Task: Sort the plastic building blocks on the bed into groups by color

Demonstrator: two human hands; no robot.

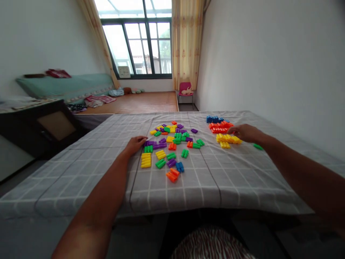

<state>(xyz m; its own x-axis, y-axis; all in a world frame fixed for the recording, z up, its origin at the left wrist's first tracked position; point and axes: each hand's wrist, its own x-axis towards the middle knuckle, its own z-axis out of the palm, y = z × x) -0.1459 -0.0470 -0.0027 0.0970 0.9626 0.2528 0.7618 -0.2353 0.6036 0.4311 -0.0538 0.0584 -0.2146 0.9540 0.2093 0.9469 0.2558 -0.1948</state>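
Observation:
My left hand (137, 144) rests on the table at the left edge of a loose spread of plastic blocks, its fingers loosely stretched beside a purple block (150, 143). Near it lie green blocks (148, 149) and a ribbed yellow block (146, 160). On the right, my right hand (244, 133) reaches over a group of yellow blocks (225, 139), thumb and fingertips brought together at its back edge. What those fingertips hold, if anything, is too small to make out. Behind them are rows of red-orange blocks (219, 127) and blue blocks (215, 119).
A grey checked cloth (88, 169) covers the table. A single green block (258, 146) lies right of the yellow group; an orange block (173, 175) and a blue block (180, 167) lie nearest me. Beyond stand a bed platform (145, 100) and a pink chair (185, 87).

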